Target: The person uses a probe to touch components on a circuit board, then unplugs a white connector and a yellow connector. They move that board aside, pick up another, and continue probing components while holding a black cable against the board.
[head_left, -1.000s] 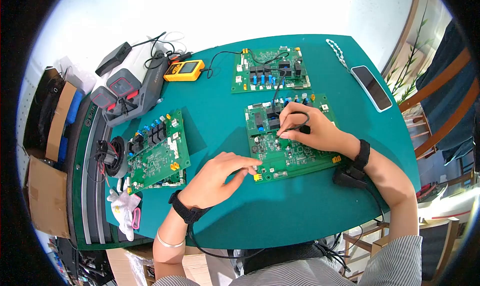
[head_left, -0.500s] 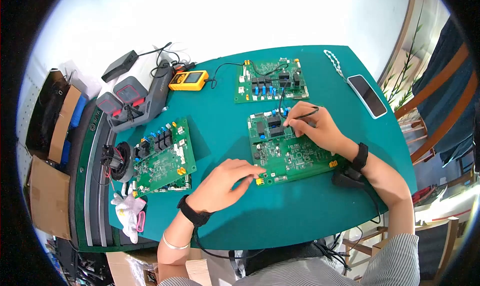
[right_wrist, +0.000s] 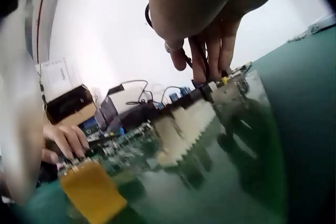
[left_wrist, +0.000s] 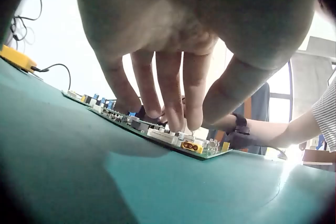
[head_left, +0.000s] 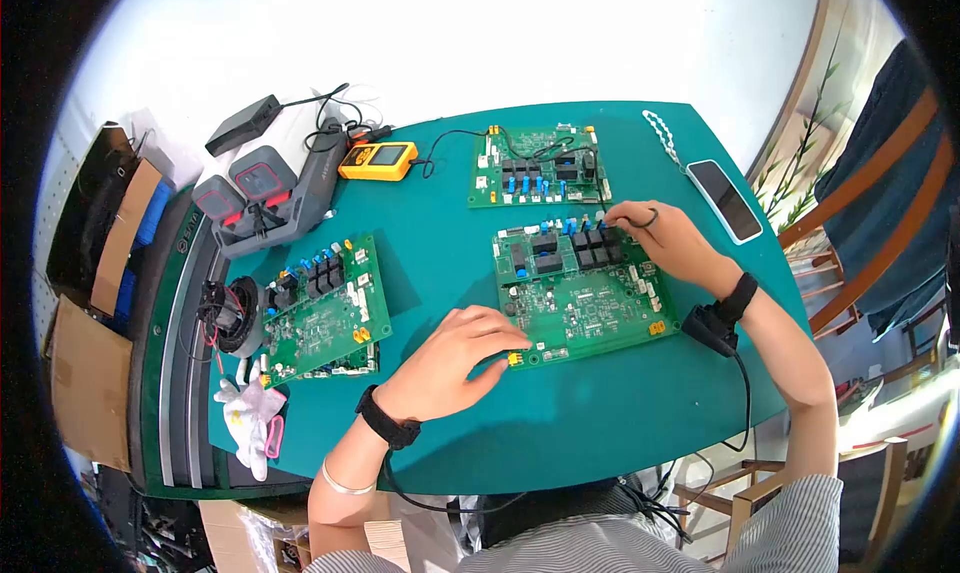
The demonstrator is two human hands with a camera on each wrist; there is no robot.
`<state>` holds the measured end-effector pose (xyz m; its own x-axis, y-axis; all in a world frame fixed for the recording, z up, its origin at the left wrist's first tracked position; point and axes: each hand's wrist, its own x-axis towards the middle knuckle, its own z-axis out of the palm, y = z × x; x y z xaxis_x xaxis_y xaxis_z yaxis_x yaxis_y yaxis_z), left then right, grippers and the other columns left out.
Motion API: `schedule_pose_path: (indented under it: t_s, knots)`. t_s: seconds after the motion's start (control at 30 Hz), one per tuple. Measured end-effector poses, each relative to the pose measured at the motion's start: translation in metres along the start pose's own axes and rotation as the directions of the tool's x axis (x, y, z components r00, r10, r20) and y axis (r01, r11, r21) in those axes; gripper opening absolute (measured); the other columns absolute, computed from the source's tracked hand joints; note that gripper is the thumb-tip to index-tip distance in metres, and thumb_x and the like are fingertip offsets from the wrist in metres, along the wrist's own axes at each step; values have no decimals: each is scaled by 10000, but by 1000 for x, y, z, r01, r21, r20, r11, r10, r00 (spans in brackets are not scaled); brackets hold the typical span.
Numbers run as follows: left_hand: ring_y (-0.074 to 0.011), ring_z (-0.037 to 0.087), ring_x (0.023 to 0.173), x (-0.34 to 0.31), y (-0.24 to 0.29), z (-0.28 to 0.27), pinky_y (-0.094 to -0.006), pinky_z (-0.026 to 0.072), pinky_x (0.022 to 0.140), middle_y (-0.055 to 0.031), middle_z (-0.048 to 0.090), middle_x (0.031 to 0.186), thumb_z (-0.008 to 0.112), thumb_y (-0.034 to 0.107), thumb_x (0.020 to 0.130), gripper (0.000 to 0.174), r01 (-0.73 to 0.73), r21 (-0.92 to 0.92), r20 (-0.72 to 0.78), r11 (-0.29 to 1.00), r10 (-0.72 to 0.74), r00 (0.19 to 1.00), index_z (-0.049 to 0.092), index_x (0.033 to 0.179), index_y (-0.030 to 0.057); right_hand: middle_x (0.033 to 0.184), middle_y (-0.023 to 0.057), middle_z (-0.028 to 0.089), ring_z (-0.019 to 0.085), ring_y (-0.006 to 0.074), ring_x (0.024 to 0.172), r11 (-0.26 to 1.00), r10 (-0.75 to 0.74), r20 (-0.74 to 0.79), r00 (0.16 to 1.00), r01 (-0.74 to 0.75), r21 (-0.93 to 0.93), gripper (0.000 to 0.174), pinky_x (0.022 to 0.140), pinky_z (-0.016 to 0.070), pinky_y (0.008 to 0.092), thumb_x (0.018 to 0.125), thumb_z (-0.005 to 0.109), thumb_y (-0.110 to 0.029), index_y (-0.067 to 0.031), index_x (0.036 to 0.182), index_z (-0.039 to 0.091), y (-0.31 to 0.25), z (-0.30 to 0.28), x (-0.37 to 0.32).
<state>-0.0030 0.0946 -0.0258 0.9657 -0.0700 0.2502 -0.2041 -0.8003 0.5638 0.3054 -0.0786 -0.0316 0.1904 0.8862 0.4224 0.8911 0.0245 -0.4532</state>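
Observation:
A green circuit board (head_left: 585, 293) lies in the middle of the teal table (head_left: 600, 413). My left hand (head_left: 497, 347) rests with straight fingers on the board's near left corner, beside a yellow connector (head_left: 517, 357); the left wrist view shows the left hand's (left_wrist: 176, 121) fingertips touching the board edge (left_wrist: 157, 134). My right hand (head_left: 617, 216) pinches a thin black probe lead (head_left: 648, 216) at the board's far right corner, close to several black relays (head_left: 592, 239). The right wrist view shows the right hand (right_wrist: 202, 69) pinching the lead (right_wrist: 195, 50) with its tip down on the board (right_wrist: 220, 92).
A second board (head_left: 540, 163) lies further back, wired to a yellow multimeter (head_left: 378, 160). A third board (head_left: 320, 308) sits at the left. A phone (head_left: 725, 200) and bead chain (head_left: 662, 133) lie at the right, grey devices (head_left: 270, 198) and white gloves (head_left: 250, 413) at the left.
My right hand has moved with the probe lead from the board's middle to its far right corner. The left hand has stayed on the near left corner.

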Motion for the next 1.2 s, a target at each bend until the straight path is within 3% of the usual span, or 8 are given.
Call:
schedule_pose_path:
  t_s: [0.03, 0.17, 0.33, 0.57, 0.7, 1.0, 1.1, 1.2]
  knots:
    - [-316, 588, 1190, -1, 0, 0, -438, 462, 1037, -104, 664, 1197, 693, -20, 840, 368, 28, -11, 25, 1000, -28, 999, 688, 1193, 83, 1012, 165, 723, 683, 387, 929, 991, -87, -4, 996, 86, -98, 147, 792, 545, 443, 1016, 531, -95, -53, 1106, 639, 2, 1, -1]
    - [-320, 596, 1174, -4, -6, 4, -443, 468, 1024, -108, 665, 1177, 696, -12, 845, 347, -19, -23, 12, 1000, 19, 1000, 688, 1179, 81, 1031, 166, 716, 675, 386, 986, 994, -24, 92, 995, 34, -108, 152, 822, 539, 463, 1003, 526, -69, -44, 1123, 617, -5, -4, 1]
    - [-319, 616, 1102, -5, -5, 4, -438, 477, 985, -112, 681, 1084, 695, -13, 845, 288, -11, 26, -32, 1000, 11, 999, 704, 1119, 73, 967, 169, 695, 667, 372, 909, 986, 117, 174, 978, -135, 95, 188, 811, 527, 446, 1021, 484, -113, 2, 1047, 630, -11, -10, 6]
    - [-300, 636, 1015, -5, -2, -2, -415, 461, 919, -89, 696, 969, 658, 8, 872, 209, 109, 145, -133, 983, -90, 987, 715, 1062, 76, 861, 141, 654, 643, 344, 881, 997, 79, 197, 977, -77, -19, 206, 796, 514, 431, 1019, 463, -116, -9, 1002, 638, -34, -12, -18]
    - [-310, 641, 997, -6, -6, -4, -423, 451, 925, -93, 696, 939, 658, 12, 865, 208, 147, 224, -240, 963, -92, 967, 718, 1054, 75, 828, 86, 632, 624, 292, 866, 1000, 12, 265, 964, -6, -26, 142, 889, 486, 418, 981, 502, -80, -61, 961, 641, -64, -13, -31]
    - [-307, 595, 1167, -6, -5, -3, -433, 431, 1017, -102, 661, 1208, 723, 127, 881, 321, 120, 140, -68, 983, -111, 991, 683, 1197, 89, 824, -3, 664, 627, 223, 886, 977, -212, 334, 918, 208, 50, 133, 1025, 409, 396, 1004, 555, -75, -58, 1021, 686, -58, -17, -30]
    - [-307, 570, 1214, -5, 0, -3, -439, 421, 1034, -103, 624, 1289, 747, 154, 864, 386, 94, 149, -48, 984, -87, 995, 662, 1236, 92, 932, 79, 689, 652, 277, 857, 989, -115, 323, 939, 77, 129, 143, 869, 503, 411, 982, 579, -102, -13, 1002, 690, -58, -37, -18]
    - [-346, 482, 1326, -8, 1, -4, -476, 385, 1094, -120, 529, 1425, 764, 168, 847, 486, 144, 205, -31, 968, -141, 990, 625, 1312, 133, 852, 100, 670, 584, 182, 573, 948, 167, 238, 957, -222, 228, 175, 588, 476, 327, 1018, 548, -60, 38, 959, 680, -60, -54, -8]
